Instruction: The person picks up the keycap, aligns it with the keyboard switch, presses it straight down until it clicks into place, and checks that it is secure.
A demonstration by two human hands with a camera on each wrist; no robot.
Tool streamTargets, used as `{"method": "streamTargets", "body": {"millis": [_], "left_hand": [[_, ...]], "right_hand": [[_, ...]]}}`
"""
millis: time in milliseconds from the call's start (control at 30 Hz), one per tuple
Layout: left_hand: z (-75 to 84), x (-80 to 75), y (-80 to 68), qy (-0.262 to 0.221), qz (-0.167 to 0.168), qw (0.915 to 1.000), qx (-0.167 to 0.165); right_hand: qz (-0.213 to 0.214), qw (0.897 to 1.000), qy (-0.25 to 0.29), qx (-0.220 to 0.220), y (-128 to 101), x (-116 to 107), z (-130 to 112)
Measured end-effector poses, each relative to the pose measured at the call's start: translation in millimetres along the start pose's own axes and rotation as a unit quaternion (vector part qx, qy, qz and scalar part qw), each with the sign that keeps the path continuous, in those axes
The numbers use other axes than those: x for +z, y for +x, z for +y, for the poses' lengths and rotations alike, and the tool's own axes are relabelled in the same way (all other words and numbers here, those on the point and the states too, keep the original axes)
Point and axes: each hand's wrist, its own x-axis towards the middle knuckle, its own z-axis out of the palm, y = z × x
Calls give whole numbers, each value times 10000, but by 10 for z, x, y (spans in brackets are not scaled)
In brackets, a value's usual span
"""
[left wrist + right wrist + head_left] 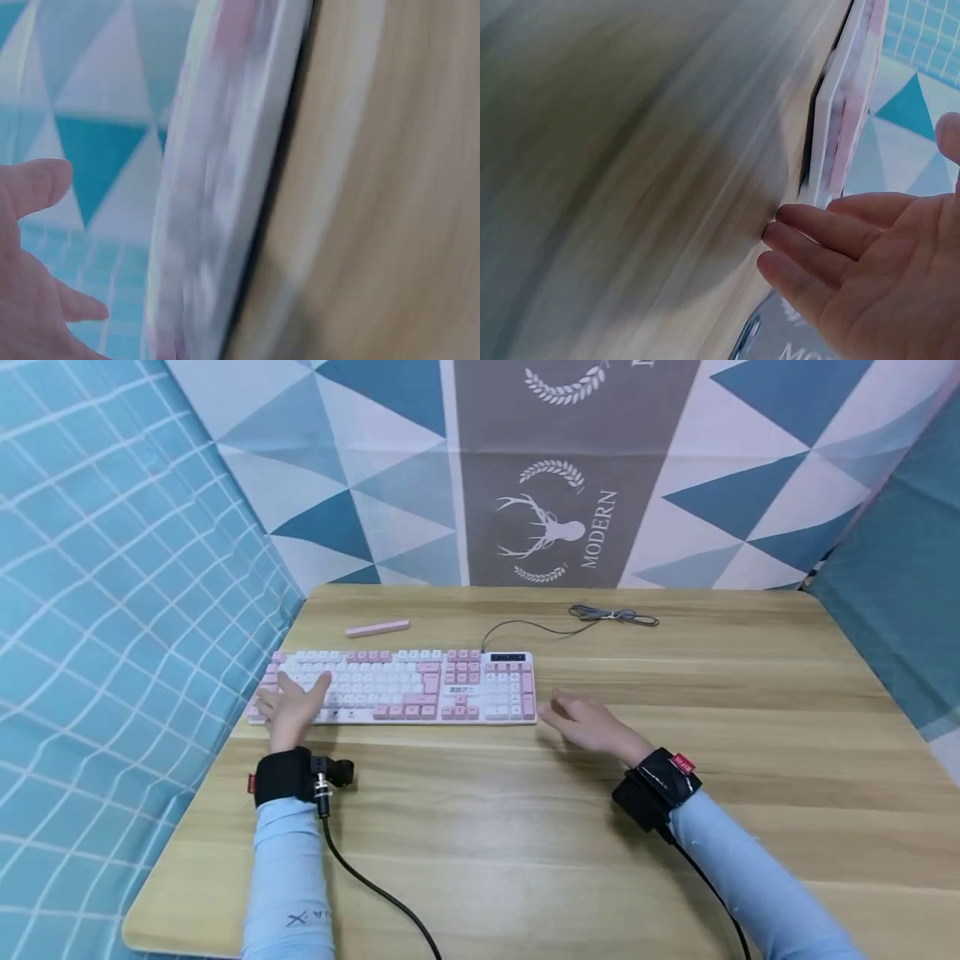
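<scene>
A pink and white keyboard (405,687) lies on the wooden table (675,760), left of centre. My left hand (288,702) is open, fingers spread, over the keyboard's left end; in the blurred left wrist view the left hand (34,255) shows beside the keyboard (225,187). My right hand (585,720) is open with straight fingers, just right of the keyboard's right edge, near the tabletop. The right wrist view shows the right hand's fingers (832,247) straight, close to the keyboard (851,97) edge. Neither hand holds anything.
A thin pink bar (377,627) lies behind the keyboard. The keyboard's grey cable (611,616) is bundled at the back centre. Patterned cloth walls close in the table on the left, back and right. Black wrist straps with cables sit on both forearms.
</scene>
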Motion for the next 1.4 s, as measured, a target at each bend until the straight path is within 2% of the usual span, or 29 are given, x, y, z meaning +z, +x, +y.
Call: {"method": "streamTargets", "body": {"millis": [100, 333, 433, 533, 633, 767, 967, 1200, 1400], "left_hand": [[-127, -98, 66, -214, -11, 9997, -143], [-344, -297, 189, -115, 91, 9978, -648], [-417, -346, 193, 11, 96, 9979, -640], [-422, -334, 186, 259, 144, 9985, -451], [-371, -294, 159, 378, 42, 9989, -275], [-270, -207, 97, 478, -201, 9987, 32], [-75, -32, -6, 778, -181, 9956, 496], [155, 160, -74, 961, -222, 9925, 728], [286, 312, -93, 850, -579, 9895, 1012]], "right_hand": [[36, 9999, 139, -45, 36, 19, -49], [-73, 9960, 835, -302, 88, 73, -124], [-140, 9942, 1037, -260, 97, 83, -131], [-151, 9942, 1056, -126, 68, 69, -102], [-35, 9955, 937, 109, 13, 23, -42], [213, 9948, 773, 626, -87, -82, 70], [433, 9871, 721, 1364, -321, -266, 288], [453, 9780, 548, 1960, -603, -433, 559], [309, 9731, 162, 2279, -808, -559, 732]]}}
